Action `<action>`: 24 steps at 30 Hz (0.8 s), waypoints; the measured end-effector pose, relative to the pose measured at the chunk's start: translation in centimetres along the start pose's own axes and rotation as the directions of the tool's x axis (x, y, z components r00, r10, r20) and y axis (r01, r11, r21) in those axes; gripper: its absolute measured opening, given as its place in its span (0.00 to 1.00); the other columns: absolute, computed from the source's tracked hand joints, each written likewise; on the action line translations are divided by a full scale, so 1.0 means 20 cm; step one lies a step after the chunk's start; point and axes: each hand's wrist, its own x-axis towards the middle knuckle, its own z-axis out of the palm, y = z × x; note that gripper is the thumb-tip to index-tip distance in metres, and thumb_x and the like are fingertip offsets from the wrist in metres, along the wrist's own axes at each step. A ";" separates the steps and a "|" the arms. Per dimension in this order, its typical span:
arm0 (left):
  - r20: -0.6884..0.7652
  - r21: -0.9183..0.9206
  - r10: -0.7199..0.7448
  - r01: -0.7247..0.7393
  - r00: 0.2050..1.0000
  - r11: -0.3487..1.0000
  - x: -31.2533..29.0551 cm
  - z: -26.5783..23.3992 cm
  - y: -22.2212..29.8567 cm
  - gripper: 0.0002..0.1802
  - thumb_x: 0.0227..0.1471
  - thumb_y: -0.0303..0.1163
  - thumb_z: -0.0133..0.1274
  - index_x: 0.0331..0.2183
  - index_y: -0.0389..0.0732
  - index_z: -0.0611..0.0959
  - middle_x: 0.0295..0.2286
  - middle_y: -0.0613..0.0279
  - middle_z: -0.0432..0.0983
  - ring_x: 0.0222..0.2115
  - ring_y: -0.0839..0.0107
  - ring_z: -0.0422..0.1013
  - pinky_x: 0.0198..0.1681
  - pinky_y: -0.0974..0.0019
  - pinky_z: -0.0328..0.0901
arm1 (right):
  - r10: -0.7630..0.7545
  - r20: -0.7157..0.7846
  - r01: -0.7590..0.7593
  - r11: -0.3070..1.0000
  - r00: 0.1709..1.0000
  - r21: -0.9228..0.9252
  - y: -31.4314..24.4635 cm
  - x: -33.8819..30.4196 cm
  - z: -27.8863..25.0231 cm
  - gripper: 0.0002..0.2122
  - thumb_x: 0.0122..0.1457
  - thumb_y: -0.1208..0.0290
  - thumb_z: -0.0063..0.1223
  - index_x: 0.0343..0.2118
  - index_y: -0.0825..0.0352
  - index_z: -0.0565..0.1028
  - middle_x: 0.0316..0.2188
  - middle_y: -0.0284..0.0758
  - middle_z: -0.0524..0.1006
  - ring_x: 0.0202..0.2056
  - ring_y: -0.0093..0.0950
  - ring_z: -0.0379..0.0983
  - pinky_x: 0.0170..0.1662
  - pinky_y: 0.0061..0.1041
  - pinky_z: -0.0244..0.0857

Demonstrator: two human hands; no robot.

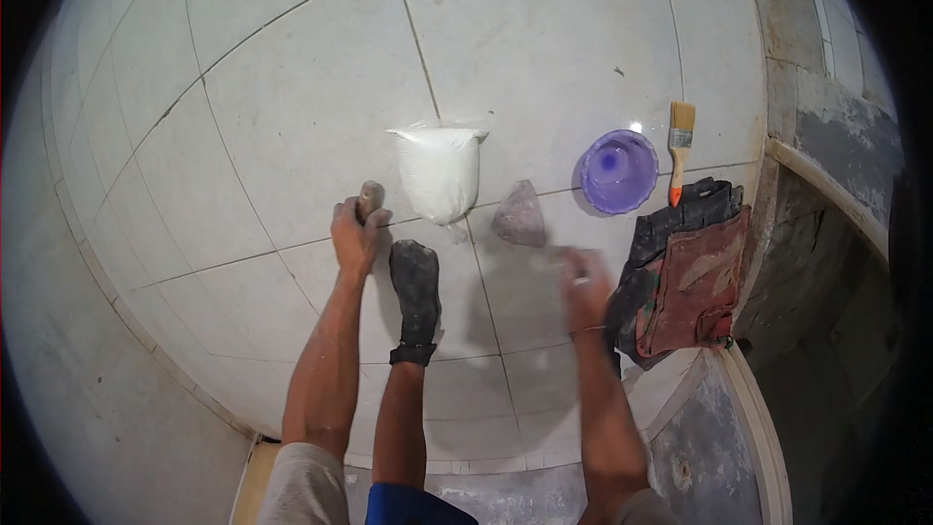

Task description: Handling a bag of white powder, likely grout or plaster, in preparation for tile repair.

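My left hand [355,236] is closed around a small brown rounded lump [369,199], just above the tiled floor; its exact kind is hard to make out. My right hand [584,290] is smeared by motion, so its fingers do not show clearly. It hovers below a small clear plastic bag [521,216] with greyish-pink contents. Between the hands, farther off, a larger clear bag of white powder [437,173] rests on the tiles. A purple bowl [619,172] with a scalloped rim stands to the right, with a wooden-handled paintbrush [680,151] beside it.
A crumpled pile of black and worn red fabric [695,282] lies right of my right hand. My foot in a black sock [416,292] is planted beside my left hand. A low ledge [826,194] borders the tiles on the right, a wall [107,369] on the left.
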 end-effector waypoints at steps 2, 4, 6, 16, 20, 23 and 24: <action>0.020 -0.091 -0.070 0.072 0.997 0.993 -0.02 0.05 0.04 0.19 0.37 0.32 0.62 0.32 0.34 0.76 0.29 0.47 0.69 0.30 0.51 0.67 0.34 0.55 0.62 | -0.133 0.079 0.126 0.988 0.988 0.087 0.01 -0.11 0.31 0.08 0.50 0.73 0.56 0.34 0.67 0.76 0.30 0.39 0.75 0.30 0.32 0.74 0.33 0.30 0.68; 0.012 -0.130 -0.054 0.055 0.998 0.990 -0.03 0.09 0.09 0.19 0.37 0.31 0.63 0.33 0.34 0.77 0.29 0.48 0.70 0.30 0.52 0.68 0.34 0.56 0.62 | -0.057 0.030 0.055 0.996 0.998 0.070 -0.02 -0.08 0.50 0.10 0.49 0.72 0.57 0.35 0.67 0.76 0.31 0.39 0.76 0.34 0.36 0.73 0.37 0.31 0.67; -0.210 -0.149 0.037 -0.069 0.977 0.986 -0.06 0.07 0.05 0.19 0.38 0.31 0.62 0.34 0.33 0.77 0.28 0.50 0.71 0.30 0.53 0.68 0.34 0.57 0.63 | -0.077 0.039 0.078 0.996 0.996 -0.042 0.01 -0.06 0.71 0.14 0.49 0.70 0.58 0.39 0.69 0.76 0.35 0.38 0.77 0.35 0.30 0.74 0.39 0.27 0.67; 0.269 -0.518 -0.035 0.175 0.963 0.837 -0.36 0.07 0.23 0.13 0.47 0.26 0.53 0.37 0.32 0.77 0.33 0.48 0.75 0.33 0.55 0.72 0.37 0.63 0.66 | 0.254 0.166 -0.270 0.959 0.953 0.083 -0.10 -0.03 0.86 0.13 0.48 0.66 0.58 0.32 0.71 0.76 0.28 0.43 0.77 0.31 0.42 0.74 0.38 0.33 0.67; 0.022 -0.445 0.071 -0.054 0.997 0.894 -0.36 0.01 0.35 0.15 0.44 0.23 0.54 0.39 0.35 0.77 0.33 0.50 0.74 0.34 0.55 0.71 0.39 0.62 0.66 | 0.047 0.157 -0.053 0.998 0.987 0.035 -0.30 -0.13 0.67 0.11 0.50 0.68 0.56 0.31 0.72 0.76 0.28 0.44 0.77 0.31 0.42 0.74 0.36 0.34 0.67; -0.141 -0.350 0.270 -0.303 0.952 0.886 -0.34 -0.09 0.42 0.18 0.40 0.19 0.56 0.39 0.38 0.78 0.35 0.55 0.72 0.36 0.57 0.69 0.39 0.59 0.65 | -0.145 0.209 0.149 0.989 0.967 -0.005 -0.45 -0.09 0.52 0.10 0.50 0.69 0.56 0.31 0.72 0.76 0.28 0.44 0.77 0.31 0.41 0.74 0.36 0.33 0.67; -0.143 -0.359 0.273 -0.307 0.951 0.882 -0.30 -0.12 0.45 0.18 0.40 0.19 0.56 0.39 0.38 0.78 0.35 0.55 0.72 0.36 0.57 0.69 0.39 0.59 0.65 | -0.263 0.227 0.278 0.960 0.938 -0.038 -0.47 -0.05 0.48 0.10 0.50 0.70 0.57 0.31 0.72 0.76 0.28 0.44 0.76 0.31 0.39 0.75 0.35 0.32 0.67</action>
